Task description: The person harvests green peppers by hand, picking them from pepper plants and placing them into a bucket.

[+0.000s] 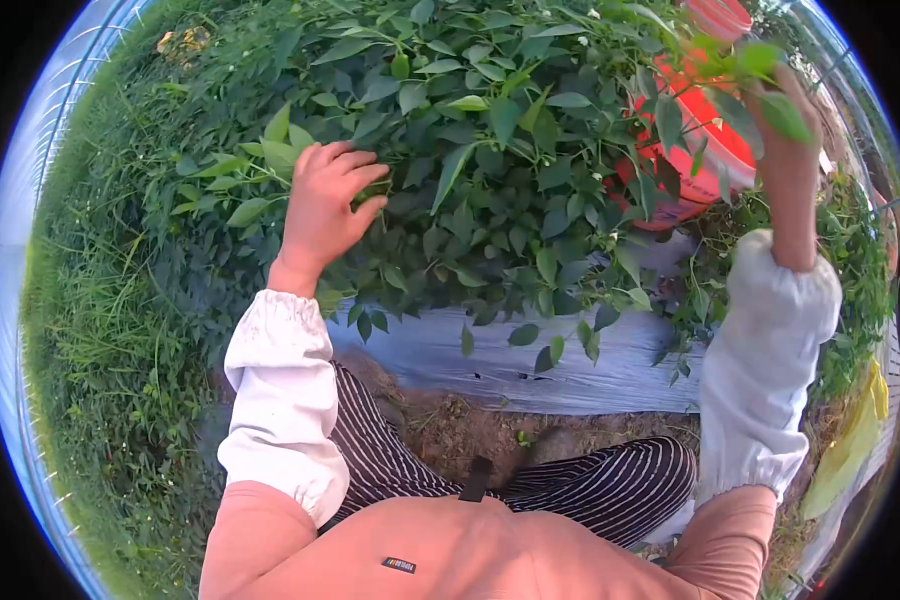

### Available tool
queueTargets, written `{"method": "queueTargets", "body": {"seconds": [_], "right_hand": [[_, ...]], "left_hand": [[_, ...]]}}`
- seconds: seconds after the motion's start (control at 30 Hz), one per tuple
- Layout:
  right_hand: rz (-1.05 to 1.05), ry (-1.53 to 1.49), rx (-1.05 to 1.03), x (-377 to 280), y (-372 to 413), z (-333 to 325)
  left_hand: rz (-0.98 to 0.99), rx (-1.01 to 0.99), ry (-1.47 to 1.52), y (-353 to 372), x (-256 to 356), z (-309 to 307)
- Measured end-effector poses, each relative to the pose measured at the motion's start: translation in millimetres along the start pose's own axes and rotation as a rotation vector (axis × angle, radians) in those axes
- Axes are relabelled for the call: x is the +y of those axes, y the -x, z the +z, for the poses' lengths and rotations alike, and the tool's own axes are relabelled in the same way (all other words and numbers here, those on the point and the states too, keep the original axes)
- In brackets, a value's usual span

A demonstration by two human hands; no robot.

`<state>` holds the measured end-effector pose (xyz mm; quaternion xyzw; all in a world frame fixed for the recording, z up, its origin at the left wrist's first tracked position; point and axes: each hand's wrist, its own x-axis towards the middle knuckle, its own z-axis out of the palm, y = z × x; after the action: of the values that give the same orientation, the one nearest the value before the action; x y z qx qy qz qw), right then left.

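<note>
My left hand (332, 198) reaches into leafy green plants (505, 120) that look like pepper plants. Its fingers and thumb are apart against the foliage, and I make out nothing held in it. A small green fruit (400, 66) hangs above and to the right of that hand. At the far right, my right hand (788, 105) is raised beside a tilted red bucket (735, 172). Leaves in front and motion blur hide its fingers, so I cannot make out what they hold. White sleeve covers are on both forearms.
Another red container (720, 14) is behind the bucket. Silvery plastic sheeting (440, 350) covers the bed's front edge, with bare soil (450, 430) before my striped legs. Tall grass (100, 330) grows at left. A yellowish plastic bag (850, 440) lies at right.
</note>
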<state>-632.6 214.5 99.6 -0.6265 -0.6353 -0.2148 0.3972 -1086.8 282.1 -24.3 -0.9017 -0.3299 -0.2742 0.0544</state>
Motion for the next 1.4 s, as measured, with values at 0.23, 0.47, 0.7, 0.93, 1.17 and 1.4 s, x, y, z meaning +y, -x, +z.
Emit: {"method": "queueTargets", "body": {"seconds": [0.23,0.47,0.7,0.93,1.17,1.4], "right_hand": [[-0.348,-0.535,-0.755,-185,150,94],[-0.612,0.004,-0.643,-132,169,151],[0.091,-0.334,-0.729,-105,140,141],[-0.04,-0.218,-0.741,-170,151,129],[0.259,-0.474,-0.662,-237,145,201],[0.34,-0.695,-0.785,-279,124,212]], "left_hand": [[-0.206,-0.023,-0.109,10,-19,13],[-0.293,-0.038,-0.037,24,-30,13],[-0.161,0.162,0.061,15,-12,15],[-0.256,-0.069,-0.023,23,-7,8],[-0.39,0.011,-0.046,28,-28,1],[-0.556,-0.001,0.233,31,-31,-19]]}}
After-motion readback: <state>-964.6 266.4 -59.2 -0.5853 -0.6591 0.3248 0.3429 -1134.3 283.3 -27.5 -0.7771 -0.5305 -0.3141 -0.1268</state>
